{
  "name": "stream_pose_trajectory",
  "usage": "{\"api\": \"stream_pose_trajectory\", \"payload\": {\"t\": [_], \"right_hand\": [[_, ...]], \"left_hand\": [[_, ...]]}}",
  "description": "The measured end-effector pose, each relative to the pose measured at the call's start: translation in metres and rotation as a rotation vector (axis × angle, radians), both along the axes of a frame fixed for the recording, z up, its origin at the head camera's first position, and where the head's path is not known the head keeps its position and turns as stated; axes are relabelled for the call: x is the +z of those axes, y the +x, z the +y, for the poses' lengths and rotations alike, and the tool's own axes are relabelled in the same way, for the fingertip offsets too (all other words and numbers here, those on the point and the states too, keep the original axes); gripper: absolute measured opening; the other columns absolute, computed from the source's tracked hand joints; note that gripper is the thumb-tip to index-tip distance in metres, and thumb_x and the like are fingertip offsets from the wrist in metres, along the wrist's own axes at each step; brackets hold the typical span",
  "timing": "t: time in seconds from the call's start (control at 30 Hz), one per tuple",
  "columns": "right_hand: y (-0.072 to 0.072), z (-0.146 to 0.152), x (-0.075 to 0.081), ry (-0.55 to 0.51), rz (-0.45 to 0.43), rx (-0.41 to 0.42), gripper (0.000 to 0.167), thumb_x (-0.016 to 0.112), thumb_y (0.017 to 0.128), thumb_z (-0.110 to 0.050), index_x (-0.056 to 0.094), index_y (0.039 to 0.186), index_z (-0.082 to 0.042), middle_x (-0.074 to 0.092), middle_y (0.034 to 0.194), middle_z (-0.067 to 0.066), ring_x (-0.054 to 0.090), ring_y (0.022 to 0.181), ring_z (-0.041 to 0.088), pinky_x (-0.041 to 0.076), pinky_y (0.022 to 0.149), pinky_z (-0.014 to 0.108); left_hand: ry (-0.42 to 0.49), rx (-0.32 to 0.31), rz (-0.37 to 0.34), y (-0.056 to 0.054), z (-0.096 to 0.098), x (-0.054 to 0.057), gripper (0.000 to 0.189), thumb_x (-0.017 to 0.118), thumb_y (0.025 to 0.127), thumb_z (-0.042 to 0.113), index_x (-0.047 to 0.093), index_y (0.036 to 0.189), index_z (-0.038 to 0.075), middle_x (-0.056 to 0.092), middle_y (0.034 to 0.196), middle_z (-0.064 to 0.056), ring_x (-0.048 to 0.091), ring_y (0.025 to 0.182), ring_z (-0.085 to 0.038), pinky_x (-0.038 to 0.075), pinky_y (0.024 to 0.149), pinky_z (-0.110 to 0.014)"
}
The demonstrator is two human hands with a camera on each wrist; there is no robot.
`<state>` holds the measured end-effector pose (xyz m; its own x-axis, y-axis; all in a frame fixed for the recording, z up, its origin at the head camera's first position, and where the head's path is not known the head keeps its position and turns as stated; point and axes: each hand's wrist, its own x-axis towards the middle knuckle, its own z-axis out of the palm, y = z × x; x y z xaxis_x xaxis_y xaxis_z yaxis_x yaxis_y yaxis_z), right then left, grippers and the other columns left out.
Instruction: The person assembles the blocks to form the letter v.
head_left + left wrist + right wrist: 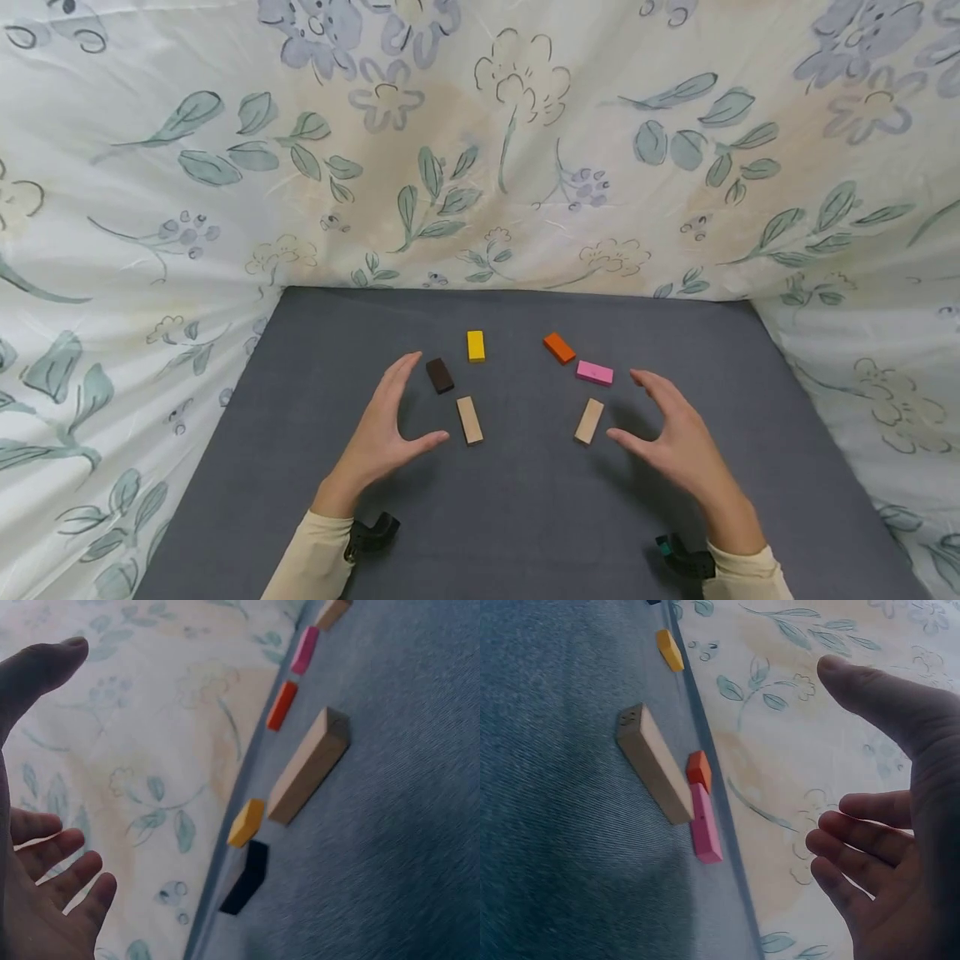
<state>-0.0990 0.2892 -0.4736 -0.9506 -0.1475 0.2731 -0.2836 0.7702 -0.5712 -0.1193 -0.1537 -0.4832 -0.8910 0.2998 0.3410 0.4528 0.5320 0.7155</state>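
Note:
My left hand (381, 437) hovers over the left part of the table, fingers extended and thumb spread, holding nothing. Nearest to it are a dark brown block (440, 376) and a plain wooden block (470, 420). On the other side my right hand (681, 442) has the same spread shape and is also without anything in it. A second plain wooden block (588, 422) lies just left of its thumb, with a pink block (595, 372) beyond. Farther back lie a yellow block (476, 347) and an orange block (558, 348). In the right wrist view, small dark marks show on one end of the wooden block (656, 765).
A dark grey cloth (525, 517) covers the table under the blocks. White floral fabric (510, 167) hangs behind the table and along both sides. Each wrist wears a black strap mount, such as the left mount (371, 533).

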Motion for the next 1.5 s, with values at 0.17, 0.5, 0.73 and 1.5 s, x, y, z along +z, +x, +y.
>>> {"api": "stream_pose_trajectory", "payload": {"t": [0.17, 0.5, 0.73, 1.5], "right_hand": [[-0.001, -0.004, -0.006, -0.003, -0.011, 0.016, 0.094, 0.1, 0.08, -0.026, 0.051, 0.156, -0.001, 0.055, 0.15, 0.022, 0.052, 0.137, 0.044, 0.042, 0.105, 0.075], [-0.002, -0.007, -0.01, -0.007, -0.033, 0.029, 0.093, 0.1, 0.08, -0.028, 0.053, 0.155, -0.002, 0.057, 0.149, 0.021, 0.053, 0.136, 0.043, 0.043, 0.106, 0.074], [-0.004, -0.009, -0.011, 0.001, -0.086, 0.039, 0.092, 0.098, 0.082, -0.033, 0.052, 0.157, -0.005, 0.056, 0.151, 0.021, 0.052, 0.138, 0.043, 0.042, 0.108, 0.073], [-0.009, -0.008, -0.034, 0.003, -0.12, 0.026, 0.092, 0.098, 0.081, -0.04, 0.055, 0.153, -0.003, 0.059, 0.145, 0.021, 0.057, 0.131, 0.042, 0.045, 0.107, 0.069]], "left_hand": [[0.005, -0.024, -0.029, 0.001, 0.006, -0.007, 0.114, 0.096, 0.083, 0.035, 0.028, 0.173, 0.017, 0.026, 0.175, -0.01, 0.033, 0.156, -0.035, 0.036, 0.118, -0.068], [-0.064, -0.024, -0.046, 0.002, 0.012, -0.006, 0.117, 0.097, 0.083, 0.039, 0.027, 0.173, 0.018, 0.028, 0.175, -0.01, 0.031, 0.157, -0.034, 0.035, 0.12, -0.065], [-0.125, -0.016, -0.051, 0.001, 0.016, -0.007, 0.118, 0.097, 0.082, 0.045, 0.027, 0.172, 0.011, 0.029, 0.174, -0.012, 0.031, 0.158, -0.035, 0.035, 0.121, -0.063], [-0.166, -0.01, -0.133, -0.004, 0.028, -0.017, 0.114, 0.096, 0.083, 0.046, 0.033, 0.171, 0.01, 0.032, 0.173, -0.012, 0.034, 0.158, -0.033, 0.038, 0.12, -0.061]]}}
